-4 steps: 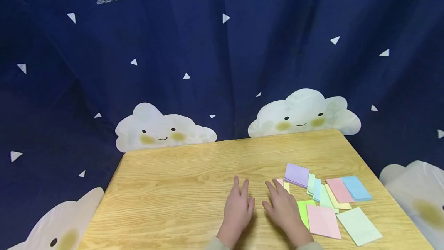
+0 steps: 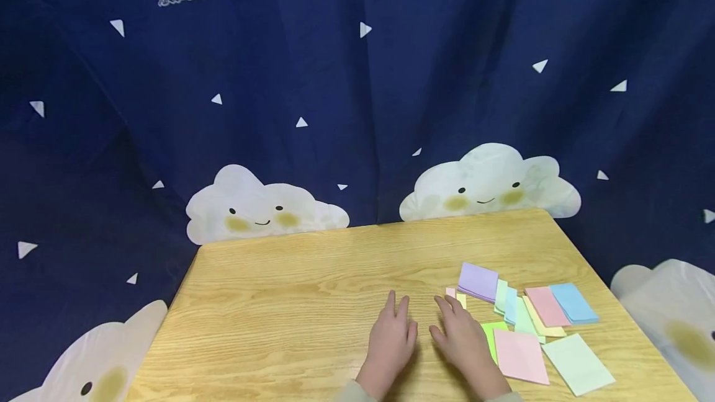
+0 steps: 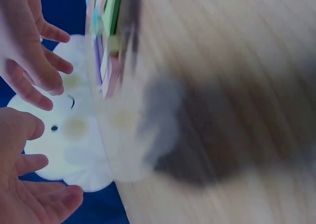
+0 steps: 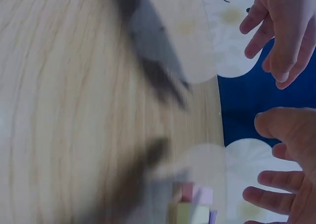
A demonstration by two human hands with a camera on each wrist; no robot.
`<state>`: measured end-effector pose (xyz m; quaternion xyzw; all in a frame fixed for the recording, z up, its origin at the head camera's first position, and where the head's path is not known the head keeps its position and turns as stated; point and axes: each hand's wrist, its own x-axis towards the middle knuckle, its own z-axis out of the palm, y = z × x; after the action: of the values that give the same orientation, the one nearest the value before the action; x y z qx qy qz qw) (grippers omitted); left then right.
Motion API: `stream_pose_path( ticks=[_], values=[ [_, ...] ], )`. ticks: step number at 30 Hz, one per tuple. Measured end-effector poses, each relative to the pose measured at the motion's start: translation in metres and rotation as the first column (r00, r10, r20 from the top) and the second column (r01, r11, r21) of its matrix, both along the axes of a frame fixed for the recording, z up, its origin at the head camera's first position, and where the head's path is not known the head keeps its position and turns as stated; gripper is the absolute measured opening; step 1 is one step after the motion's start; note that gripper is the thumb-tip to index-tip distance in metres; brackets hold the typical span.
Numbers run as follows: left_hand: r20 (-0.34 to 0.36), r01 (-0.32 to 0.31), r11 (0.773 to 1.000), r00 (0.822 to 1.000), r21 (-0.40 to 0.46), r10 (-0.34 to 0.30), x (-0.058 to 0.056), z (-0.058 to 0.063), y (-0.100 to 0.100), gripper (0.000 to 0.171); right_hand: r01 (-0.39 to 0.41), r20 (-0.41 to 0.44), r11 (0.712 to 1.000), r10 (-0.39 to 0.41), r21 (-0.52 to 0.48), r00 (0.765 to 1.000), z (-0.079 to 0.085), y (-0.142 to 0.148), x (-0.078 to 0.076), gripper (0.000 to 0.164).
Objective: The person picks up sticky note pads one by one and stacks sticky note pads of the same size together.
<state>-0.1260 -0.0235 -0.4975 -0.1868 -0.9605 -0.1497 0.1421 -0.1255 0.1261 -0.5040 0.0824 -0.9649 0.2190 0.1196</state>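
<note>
Both bare hands are over the wooden table, side by side with a small gap between them. My left hand (image 2: 389,337) has its fingers spread and loosely bent, holding nothing. Just left of the sticky note pads is my right hand (image 2: 463,339), its fingers likewise loose and empty. Past its fingertips lie a small pink pad (image 2: 450,291) and a small yellow pad (image 2: 461,300). A bright green pad (image 2: 494,330), partly covered by a larger pink pad (image 2: 522,355), sits beside the right wrist. In the left wrist view, both hands hang above the tabletop with fingers apart.
Farther right are a purple pad (image 2: 478,281), a rose pad (image 2: 547,306), a blue pad (image 2: 574,303), a pale green pad (image 2: 579,365) and several narrow pads. Behind the wooden table (image 2: 268,315) hangs a dark blue curtain (image 2: 251,79) with clouds.
Both hands have shifted slightly to the right and back toward the body, the left one more. More of the small pink and yellow pads shows. The pads have not moved.
</note>
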Motion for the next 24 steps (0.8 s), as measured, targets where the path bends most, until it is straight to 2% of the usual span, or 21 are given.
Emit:
stream_pose_path(
  ticks=[6,10,13,19,22,24],
  values=[
    [0.085,0.066,0.996,0.994,0.053,-0.071,0.002,-0.003,0.023,0.030,0.066,0.095,0.997,-0.063,-0.033,0.994,-0.002,0.022,0.005,0.047],
    [0.134,0.118,0.990,0.983,0.083,-0.128,0.002,-0.006,0.041,0.021,0.124,0.182,0.992,-0.120,-0.011,0.976,0.000,0.040,0.007,0.045],
    [0.162,0.163,0.984,0.972,0.068,-0.172,0.002,-0.008,0.057,0.017,0.153,0.241,0.988,-0.151,0.012,0.959,-0.002,0.054,0.010,0.045],
    [0.183,0.234,0.972,0.955,0.009,-0.232,0.004,-0.013,0.085,0.012,0.204,0.291,0.979,-0.203,0.027,0.935,-0.010,0.077,0.018,0.044],
    [0.197,0.253,0.967,0.949,-0.021,-0.244,0.007,-0.016,0.095,0.015,0.244,0.345,0.969,-0.245,0.046,0.906,-0.013,0.088,0.020,0.045],
    [0.224,0.262,0.965,0.942,-0.033,-0.248,0.008,-0.016,0.102,0.017,0.289,0.401,0.955,-0.291,0.067,0.868,-0.015,0.095,0.022,0.046]
  ],
)
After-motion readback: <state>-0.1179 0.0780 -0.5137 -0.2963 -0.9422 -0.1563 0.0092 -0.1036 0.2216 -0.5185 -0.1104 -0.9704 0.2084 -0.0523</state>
